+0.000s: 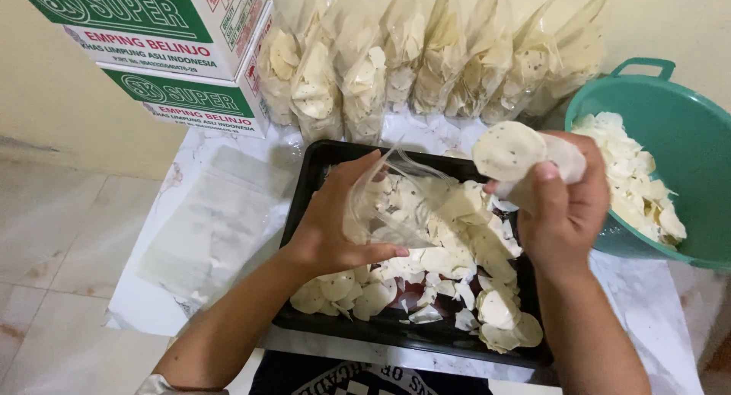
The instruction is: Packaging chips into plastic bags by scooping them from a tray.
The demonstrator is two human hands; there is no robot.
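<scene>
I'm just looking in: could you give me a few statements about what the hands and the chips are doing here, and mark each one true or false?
1. The left hand holds a clear plastic bag open over the black tray. True.
2. The right hand is empty. False: it holds several pale round chips.
3. The basin at the right is red. False: it is teal green and holds chips.
4. Filled bags stand in a row behind the tray. True.

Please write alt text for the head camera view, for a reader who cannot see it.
The left hand holds a clear plastic bag open over a black tray of pale chips, while the right hand lifts a stack of chips. Filled bags, cardboard boxes and a green basin surround the tray.
</scene>
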